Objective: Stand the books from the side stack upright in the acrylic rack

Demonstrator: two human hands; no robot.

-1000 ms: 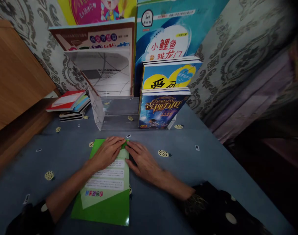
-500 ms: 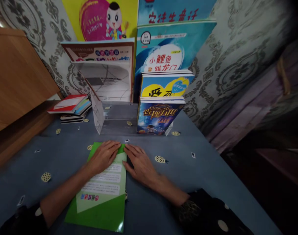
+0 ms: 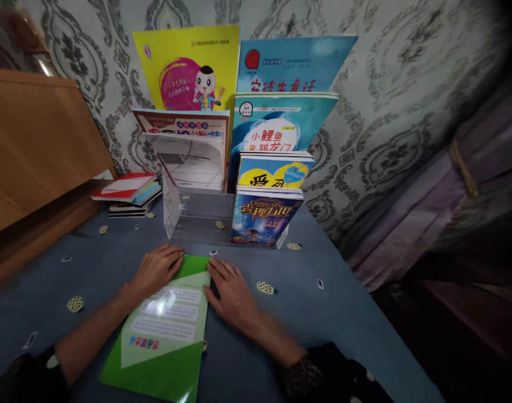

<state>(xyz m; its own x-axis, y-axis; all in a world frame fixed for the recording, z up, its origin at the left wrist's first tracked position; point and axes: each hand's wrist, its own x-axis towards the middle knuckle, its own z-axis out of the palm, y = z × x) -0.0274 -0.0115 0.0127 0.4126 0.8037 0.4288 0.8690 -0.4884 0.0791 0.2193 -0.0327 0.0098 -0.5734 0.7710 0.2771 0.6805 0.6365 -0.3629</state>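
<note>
A green book [image 3: 157, 372] lies flat on the table, its cover with white text panels upside down to me. My left hand [image 3: 157, 270] rests along the book's far left side, fingers stretched out and close together. At the far right corner, my right hand [image 3: 234, 294] touches the book's edge with fingertips and thumb, its fingers extended and the palm over the table. Just beyond both hands stands a clear acrylic book rack [image 3: 205, 215]. In its right column is a dark blue book [image 3: 264, 221], foremost of several.
The rack's back rows hold a yellow book [image 3: 214, 47], a teal book [image 3: 310, 120] and others. A small stack of books [image 3: 124, 187] lies at left beside a wooden cabinet [image 3: 37, 145]. The blue tablecloth [image 3: 289, 313] ends at right, near a curtain [image 3: 432, 207].
My left hand has slid left from the book's top to its left side. My right hand stays at the right corner. The view has tilted up, showing more of the rack.
</note>
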